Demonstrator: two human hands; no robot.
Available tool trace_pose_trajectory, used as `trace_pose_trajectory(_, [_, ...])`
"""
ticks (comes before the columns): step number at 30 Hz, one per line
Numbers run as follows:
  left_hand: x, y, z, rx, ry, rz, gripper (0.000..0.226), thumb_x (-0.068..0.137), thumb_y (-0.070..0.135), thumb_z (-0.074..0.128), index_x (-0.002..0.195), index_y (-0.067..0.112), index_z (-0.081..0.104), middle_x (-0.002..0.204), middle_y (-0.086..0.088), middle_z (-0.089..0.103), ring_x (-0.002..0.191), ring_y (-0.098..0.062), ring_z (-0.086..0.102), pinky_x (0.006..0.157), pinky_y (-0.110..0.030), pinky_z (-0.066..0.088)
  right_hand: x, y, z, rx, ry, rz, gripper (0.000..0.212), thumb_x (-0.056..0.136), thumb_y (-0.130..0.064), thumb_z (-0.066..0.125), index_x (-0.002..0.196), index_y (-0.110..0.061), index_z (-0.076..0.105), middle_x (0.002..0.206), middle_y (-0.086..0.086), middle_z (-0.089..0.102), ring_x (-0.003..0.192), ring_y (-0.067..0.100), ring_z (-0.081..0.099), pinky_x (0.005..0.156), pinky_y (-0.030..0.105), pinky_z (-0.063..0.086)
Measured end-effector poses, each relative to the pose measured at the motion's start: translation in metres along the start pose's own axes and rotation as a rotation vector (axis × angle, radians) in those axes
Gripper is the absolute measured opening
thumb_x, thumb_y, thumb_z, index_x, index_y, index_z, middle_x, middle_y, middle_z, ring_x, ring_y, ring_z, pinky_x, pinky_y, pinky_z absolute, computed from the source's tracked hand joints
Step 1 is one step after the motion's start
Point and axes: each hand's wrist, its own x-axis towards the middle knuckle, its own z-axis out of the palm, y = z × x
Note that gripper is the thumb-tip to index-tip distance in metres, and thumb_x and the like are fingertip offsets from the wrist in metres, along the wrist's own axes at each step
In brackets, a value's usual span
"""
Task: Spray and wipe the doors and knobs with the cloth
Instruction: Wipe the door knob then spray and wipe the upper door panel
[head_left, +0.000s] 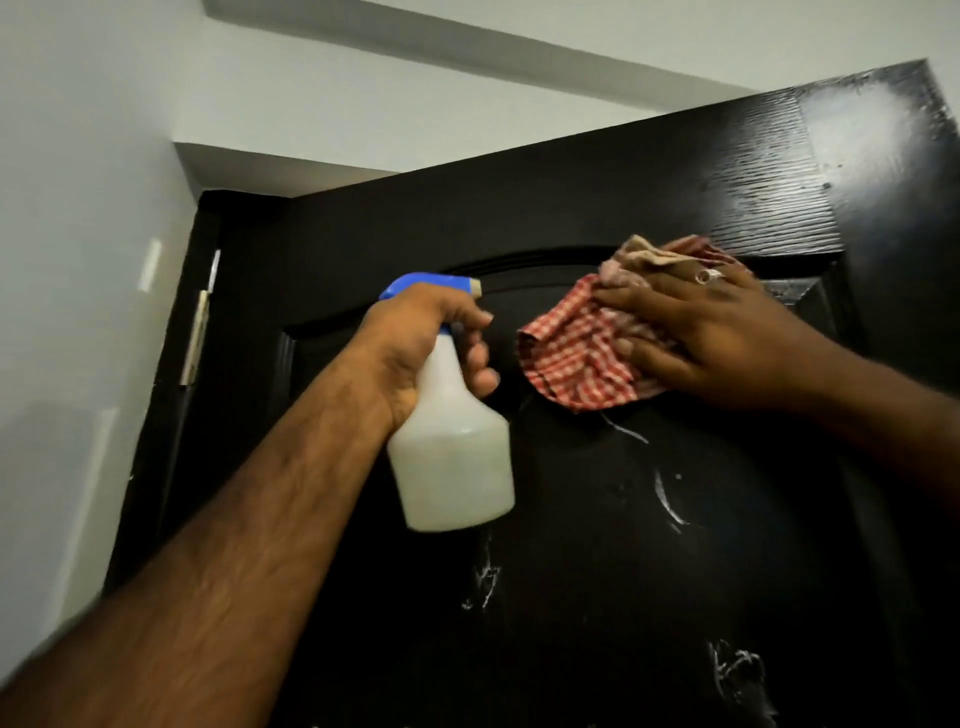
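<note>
White walls (78, 208) and ceiling surround tall black wood-grain door (649, 519); brass hinge (196, 338) at left edge.

Risks: white foam streaks (670, 504) low on panel likely dry into marks if wipe stays high. Raised bottle could drip or slip from one-handed hold. No knob in view; not yet wiped.

Left hand (431, 348): raised, fingers curled round neck of translucent white spray bottle with blue trigger head (452, 457), nozzle toward door.

Right hand (696, 332): fingers spread flat, pressing red-and-white checked cloth (576, 364) against upper door panel; ring (710, 275) on one finger.

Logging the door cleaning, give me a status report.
Left hand grips spray bottle. Right hand presses checked cloth on black door. Foam streaks remain lower down. Nothing obstructing.
</note>
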Motion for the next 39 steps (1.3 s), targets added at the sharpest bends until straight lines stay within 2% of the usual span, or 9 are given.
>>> trace_pose_trajectory(2, [0.004, 0.010, 0.019, -0.006, -0.033, 0.015, 0.010, 0.087, 0.007, 0.064, 0.078, 0.009, 0.061, 0.062, -0.011, 0.058, 0.051, -0.023, 0.054, 0.060, -0.034, 0.055, -0.038, 0.017, -0.003, -0.023, 0.045, 0.077, 0.068, 0.100, -0.069, 0.034, 0.160, -0.037, 0.044, 0.165, -0.001, 0.046, 0.156, 0.023, 0.036, 0.122, 0.052, 0.027])
trace_pose_trajectory(5, [0.008, 0.018, 0.042, 0.087, -0.098, -0.020, 0.019, 0.086, 0.013, 0.066, 0.070, 0.009, 0.057, 0.059, -0.010, 0.056, 0.045, -0.021, 0.051, 0.056, -0.031, 0.053, -0.094, 0.041, -0.011, -0.093, 0.116, 0.175, 0.066, 0.101, -0.065, 0.039, 0.159, -0.035, 0.046, 0.162, 0.002, 0.051, 0.150, 0.030, 0.045, 0.116, 0.054, 0.037])
trace_pose_trajectory(10, [0.011, 0.015, 0.080, 0.109, -0.230, -0.060, 0.022, 0.088, 0.020, 0.070, 0.071, 0.008, 0.065, 0.072, -0.012, 0.068, 0.046, -0.018, 0.055, 0.050, -0.026, 0.053, -0.169, 0.056, -0.007, -0.199, 0.171, 0.172, 0.064, 0.102, -0.047, 0.046, 0.148, -0.004, 0.059, 0.159, 0.020, 0.049, 0.151, 0.040, 0.042, 0.119, 0.061, 0.037])
trace_pose_trajectory(14, [0.015, 0.009, 0.100, 0.127, -0.297, -0.086, 0.019, 0.088, 0.018, 0.070, 0.073, 0.007, 0.065, 0.075, -0.013, 0.069, 0.044, -0.018, 0.054, 0.049, -0.027, 0.054, -0.192, 0.046, 0.004, -0.201, 0.159, 0.200, 0.067, 0.109, -0.056, 0.029, 0.158, -0.014, 0.046, 0.168, 0.014, 0.039, 0.157, 0.038, 0.032, 0.122, 0.059, 0.030])
trace_pose_trajectory(19, [0.022, 0.008, 0.105, 0.177, -0.283, -0.090, 0.014, 0.088, 0.018, 0.070, 0.079, 0.008, 0.065, 0.071, -0.012, 0.067, 0.047, -0.018, 0.051, 0.050, -0.026, 0.054, -0.134, 0.063, 0.002, -0.209, 0.133, 0.186, 0.064, 0.106, -0.049, 0.041, 0.162, -0.018, 0.041, 0.172, 0.008, 0.032, 0.161, 0.029, 0.025, 0.128, 0.047, 0.020])
trace_pose_trajectory(26, [0.025, 0.007, 0.094, 0.147, -0.274, -0.093, 0.012, 0.088, 0.019, 0.069, 0.085, 0.009, 0.065, 0.070, -0.010, 0.066, 0.046, -0.016, 0.052, 0.049, -0.026, 0.054, -0.121, 0.048, 0.005, -0.136, 0.177, 0.358, 0.066, 0.108, -0.053, 0.033, 0.165, -0.021, 0.035, 0.173, 0.007, 0.030, 0.162, 0.031, 0.024, 0.128, 0.061, 0.023])
trace_pose_trajectory(30, [0.026, 0.001, 0.086, 0.181, -0.269, -0.110, 0.015, 0.088, 0.021, 0.070, 0.079, 0.009, 0.066, 0.071, -0.011, 0.067, 0.047, -0.017, 0.051, 0.049, -0.026, 0.054, -0.139, 0.023, 0.017, -0.114, 0.216, 0.455, 0.070, 0.103, -0.051, 0.032, 0.166, -0.020, 0.032, 0.173, 0.008, 0.027, 0.159, 0.036, 0.026, 0.128, 0.055, 0.016])
trace_pose_trajectory(33, [0.028, 0.001, 0.076, 0.191, -0.243, -0.080, 0.013, 0.088, 0.020, 0.070, 0.081, 0.010, 0.066, 0.072, -0.011, 0.067, 0.048, -0.017, 0.050, 0.051, -0.027, 0.052, -0.108, 0.035, 0.004, -0.082, 0.118, 0.395, 0.073, 0.102, -0.055, 0.028, 0.166, -0.021, 0.032, 0.172, 0.008, 0.031, 0.160, 0.033, 0.025, 0.129, 0.055, 0.014])
trace_pose_trajectory(39, [0.024, -0.001, 0.022, 0.152, -0.087, -0.025, 0.011, 0.089, 0.019, 0.068, 0.084, 0.010, 0.064, 0.072, -0.010, 0.066, 0.047, -0.016, 0.050, 0.054, -0.029, 0.051, -0.032, 0.034, 0.004, -0.107, -0.061, 0.063, 0.069, 0.104, -0.066, 0.023, 0.166, -0.035, 0.031, 0.172, 0.000, 0.033, 0.161, 0.023, 0.024, 0.129, 0.051, 0.017])
